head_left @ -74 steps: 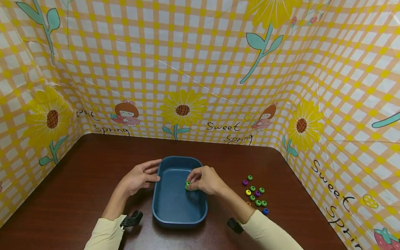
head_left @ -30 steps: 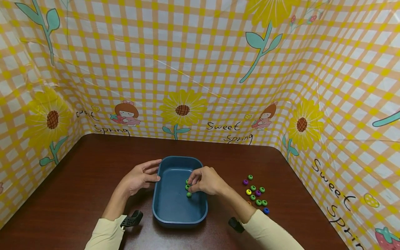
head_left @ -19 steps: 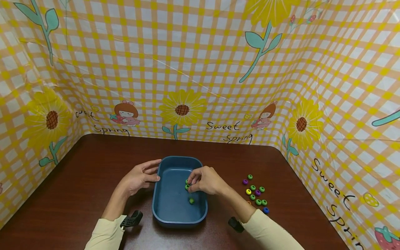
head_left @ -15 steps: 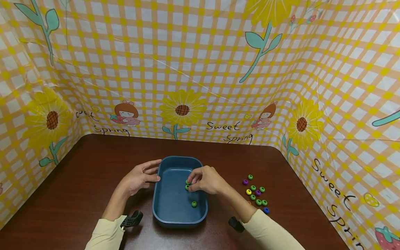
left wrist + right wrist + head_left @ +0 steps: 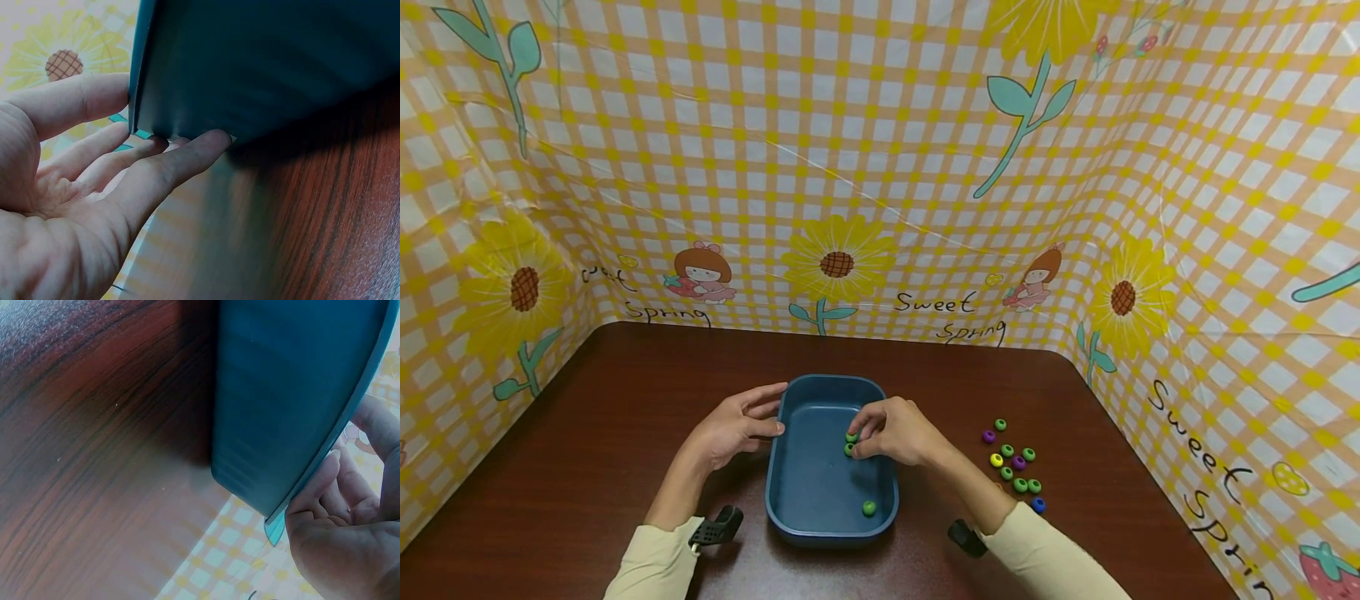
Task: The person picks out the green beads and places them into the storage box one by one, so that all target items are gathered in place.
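A blue oval-cornered tray (image 5: 831, 533) stands on the table. My left hand (image 5: 730, 432) rests its thumb and fingertips on the tray's left wall, fingers loosely extended; the left wrist view shows this hand (image 5: 94, 175) against the wall (image 5: 250, 69). Inside the tray, towards its right wall, my right hand (image 5: 898, 432) has curled fingers, with two green beads (image 5: 849, 450) at its thumb and fingertips. Another green bead (image 5: 868, 508) lies at the tray's front right. In the right wrist view the tray wall (image 5: 287, 394) hides the beads beside my hand (image 5: 350, 531).
Right of the tray, several loose beads lie on the brown table (image 5: 647, 375): green (image 5: 1028, 454), purple (image 5: 988, 437), yellow (image 5: 996, 460), blue (image 5: 1038, 505), and an orange one partly behind my right forearm. A checked sunflower cloth (image 5: 760, 167) surrounds the table's back and sides.
One green bead has come away from the cluster at my right fingertips and rolled towards the tray's front right. Both hands have stayed in nearly the same place.
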